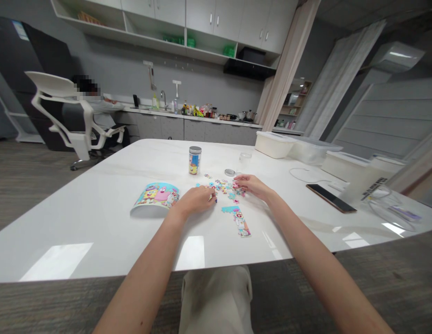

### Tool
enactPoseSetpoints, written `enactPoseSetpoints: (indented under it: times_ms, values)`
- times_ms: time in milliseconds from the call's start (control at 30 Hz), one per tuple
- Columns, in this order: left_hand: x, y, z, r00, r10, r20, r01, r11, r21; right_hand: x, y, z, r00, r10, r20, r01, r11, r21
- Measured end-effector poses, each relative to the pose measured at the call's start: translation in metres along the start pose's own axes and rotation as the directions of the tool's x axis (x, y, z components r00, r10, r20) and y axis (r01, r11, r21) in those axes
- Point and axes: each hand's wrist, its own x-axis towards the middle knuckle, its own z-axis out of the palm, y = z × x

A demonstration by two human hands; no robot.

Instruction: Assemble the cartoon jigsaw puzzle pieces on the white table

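Loose jigsaw puzzle pieces [222, 187] lie in a small pile between my two hands. My left hand [197, 200] is at the pile's left side, its fingers curled round a puzzle piece [216, 201] of which a dark bit shows. On the other side, my right hand [253, 186] has thumb and fingers bent together over a pinkish puzzle piece [235, 184]. Nearer to me lies a joined puzzle section [239, 220], a strip with a cartoon figure and a blue arm pointing left. A curved cartoon picture sheet [159, 195] rests left of my left hand.
Behind the pile stand a lidded cartoon jar [195, 161], a silver lid [229, 172] and a clear jar [245, 159]. To the right are a phone [330, 198], cables and storage boxes [274, 144]. A person sits in a white chair [84, 130] at the far counter.
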Motion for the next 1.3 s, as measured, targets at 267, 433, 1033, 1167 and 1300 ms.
enactPoseSetpoints:
  times_ms: [267,433,1033,1167,1300]
  values:
    - [-0.002,-0.001,-0.002,0.999,-0.054,-0.01,0.054,0.998,0.011,-0.009,-0.012,0.015,0.98,-0.059,0.19,0.078,0.992,-0.095]
    - [-0.004,0.001,-0.003,0.999,-0.046,0.0,0.046,0.999,0.021,-0.008,-0.011,0.023,0.972,-0.055,0.23,0.081,0.991,-0.108]
    - [-0.002,-0.008,0.003,0.996,-0.074,-0.057,0.078,0.993,0.085,-0.009,-0.011,0.042,0.953,-0.049,0.3,0.052,0.999,0.0]
    - [-0.004,-0.01,-0.002,0.999,-0.044,-0.03,0.046,0.997,0.066,-0.008,-0.009,0.041,0.961,-0.012,0.277,0.018,1.0,-0.017]
    - [-0.005,-0.01,-0.005,1.0,-0.013,-0.003,0.013,0.999,0.037,-0.009,-0.01,0.042,0.961,-0.016,0.275,0.022,1.0,-0.021]
